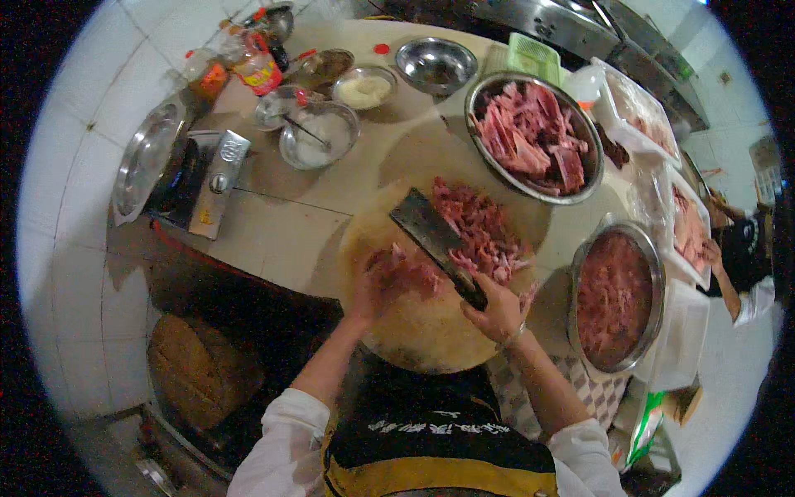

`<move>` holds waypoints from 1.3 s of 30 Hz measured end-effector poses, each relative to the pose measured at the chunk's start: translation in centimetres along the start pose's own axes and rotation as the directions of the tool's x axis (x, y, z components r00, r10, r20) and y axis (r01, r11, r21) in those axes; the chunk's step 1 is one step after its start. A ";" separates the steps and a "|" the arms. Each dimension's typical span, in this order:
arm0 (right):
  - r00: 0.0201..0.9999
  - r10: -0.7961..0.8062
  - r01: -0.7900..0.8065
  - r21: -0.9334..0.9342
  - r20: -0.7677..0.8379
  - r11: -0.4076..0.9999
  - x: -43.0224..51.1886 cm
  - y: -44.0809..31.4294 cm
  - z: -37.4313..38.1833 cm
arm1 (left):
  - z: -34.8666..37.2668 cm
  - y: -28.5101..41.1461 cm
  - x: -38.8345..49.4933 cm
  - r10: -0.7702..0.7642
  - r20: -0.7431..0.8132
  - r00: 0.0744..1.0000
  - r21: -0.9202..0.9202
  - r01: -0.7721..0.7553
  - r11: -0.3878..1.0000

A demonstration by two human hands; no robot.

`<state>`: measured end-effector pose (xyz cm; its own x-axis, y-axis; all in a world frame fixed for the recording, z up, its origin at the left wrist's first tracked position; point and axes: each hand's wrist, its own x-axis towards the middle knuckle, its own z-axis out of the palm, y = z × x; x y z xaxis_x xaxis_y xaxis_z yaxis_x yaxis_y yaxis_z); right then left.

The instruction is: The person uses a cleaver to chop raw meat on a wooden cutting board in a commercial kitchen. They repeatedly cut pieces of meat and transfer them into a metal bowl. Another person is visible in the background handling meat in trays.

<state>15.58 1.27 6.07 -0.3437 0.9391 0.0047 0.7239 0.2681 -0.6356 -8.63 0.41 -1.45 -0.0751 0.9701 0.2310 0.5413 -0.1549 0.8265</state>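
My right hand [497, 307] grips the handle of a cleaver [428, 227], its broad blade slanting up and left over a round chopping board [435, 335]. Strips of raw meat [481, 233] are heaped on the board, right of the blade. At the board's left side, my left hand [366, 289] is at a smaller pile of cut meat [407, 273]; blur hides how its fingers lie. Beyond the board stands a steel bowl [475, 140] of larger raw meat pieces [528, 133]. An oval steel basin [574, 310] of chopped meat [615, 298] sits to the right.
A portable gas stove [217, 186] with a metal pan [146, 164] stands at left. Bowls of white [320, 140] and pale yellow contents [363, 90], an empty steel bowl [436, 59] and a green basket [534, 56] are behind. Another person's hand [712, 253] is by meat trays [689, 230].
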 end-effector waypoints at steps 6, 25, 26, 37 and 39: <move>0.988 -0.075 0.056 -0.139 -0.136 0.989 -2.5 0.2 0.7 | -3.8 -0.3 -0.1 -0.123 -0.093 0.988 0.053 0.128 0.990; 0.721 0.265 -0.351 0.008 0.641 0.936 -24.7 8.6 18.9 | -0.2 7.2 -2.6 0.034 0.009 0.999 -0.161 -0.032 0.987; 0.703 0.251 -0.320 -0.020 0.665 0.947 -25.5 9.1 19.3 | 0.1 7.7 -3.4 0.032 0.020 0.999 -0.146 -0.028 0.989; 0.919 -0.147 0.076 0.200 0.367 0.977 -35.3 3.0 4.8 | -1.2 9.6 -13.1 -0.134 0.071 0.988 -0.080 0.140 0.987; 0.962 -0.011 -0.097 0.381 0.271 0.919 -34.9 1.7 0.0 | -1.6 9.9 -14.0 -0.127 0.059 0.990 -0.065 0.130 0.989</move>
<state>28.77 -31.05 4.84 -0.5008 0.8426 -0.1980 0.4708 0.0732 -0.8792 -3.55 -14.99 4.26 -0.0934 0.9912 0.0936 0.4717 -0.0388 0.8809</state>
